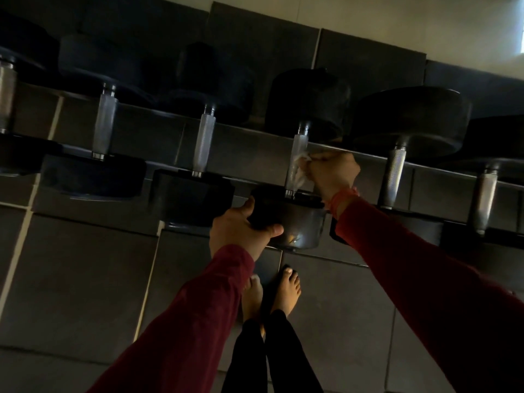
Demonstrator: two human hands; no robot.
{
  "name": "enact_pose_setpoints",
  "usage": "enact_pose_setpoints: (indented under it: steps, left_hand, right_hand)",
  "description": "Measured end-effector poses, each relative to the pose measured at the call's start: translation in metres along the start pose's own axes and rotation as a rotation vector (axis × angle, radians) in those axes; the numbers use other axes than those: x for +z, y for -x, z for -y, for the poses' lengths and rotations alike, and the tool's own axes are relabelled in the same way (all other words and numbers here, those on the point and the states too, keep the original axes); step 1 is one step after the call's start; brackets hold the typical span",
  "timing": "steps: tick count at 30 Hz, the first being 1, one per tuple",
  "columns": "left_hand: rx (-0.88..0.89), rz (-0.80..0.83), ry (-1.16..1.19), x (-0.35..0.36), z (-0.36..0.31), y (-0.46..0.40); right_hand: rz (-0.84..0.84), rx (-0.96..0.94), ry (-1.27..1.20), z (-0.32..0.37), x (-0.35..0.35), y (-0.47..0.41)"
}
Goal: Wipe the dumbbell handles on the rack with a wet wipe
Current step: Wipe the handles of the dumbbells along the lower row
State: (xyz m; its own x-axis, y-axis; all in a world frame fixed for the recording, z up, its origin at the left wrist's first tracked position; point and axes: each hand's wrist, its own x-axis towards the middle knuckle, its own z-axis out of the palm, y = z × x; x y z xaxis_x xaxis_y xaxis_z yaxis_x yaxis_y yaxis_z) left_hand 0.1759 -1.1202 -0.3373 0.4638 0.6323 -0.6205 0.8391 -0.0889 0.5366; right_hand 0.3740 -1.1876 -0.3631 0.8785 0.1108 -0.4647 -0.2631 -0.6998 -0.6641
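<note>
Through the head camera I look down on a row of dumbbells lying across the rack [255, 154], which runs from the left edge down toward the right edge of the frame. Each one has black round heads and a silvery knurled handle; the light is dim, so the heads show little detail.

The dumbbell [300, 154] I am working on sits just right of the frame's centre. Its handle [300, 148] is pale metal with a fine cross-hatched grip and a shiny collar at each end. My right hand [334, 173] has its fingers curled, pinching a crumpled white wet wipe [299, 168] against the lower half of that handle; the wipe looks thin and partly see-through. My left hand [241, 231], at centre frame, grips the near head [295, 222] of the same dumbbell, thumb across its front face and fingers wrapped over its left side. That head is glossy black and catches a small reflection.

Other handles stand to the left [204, 143] and to the right [394, 177]. Both sleeves are dark red. Bare feet [272, 293] show on the grey tiled floor [71, 279] at lower centre.
</note>
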Motion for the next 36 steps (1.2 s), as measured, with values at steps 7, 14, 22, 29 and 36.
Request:
enact_pose_setpoints:
  steps: [7, 14, 22, 29, 36]
  left_hand:
    - [0.003, -0.009, -0.035, 0.001, 0.0, 0.0]
    - [-0.002, -0.006, -0.042, 0.001, 0.001, -0.001]
    - [0.003, 0.001, -0.023, 0.0, 0.001, 0.0]
    - [-0.002, -0.001, -0.005, 0.0, 0.0, 0.0]
    - [0.005, 0.005, 0.03, 0.004, 0.006, -0.003]
  right_hand:
    - [0.087, 0.264, -0.215, -0.001, -0.004, 0.001]
    - [0.089, 0.023, 0.18, -0.004, -0.01, 0.02]
    - [0.041, -0.369, 0.149, -0.007, -0.004, 0.023]
    - [0.189, -0.582, 0.509, 0.016, 0.002, 0.012]
    - [0.144, -0.548, 0.863, 0.042, 0.016, 0.008]
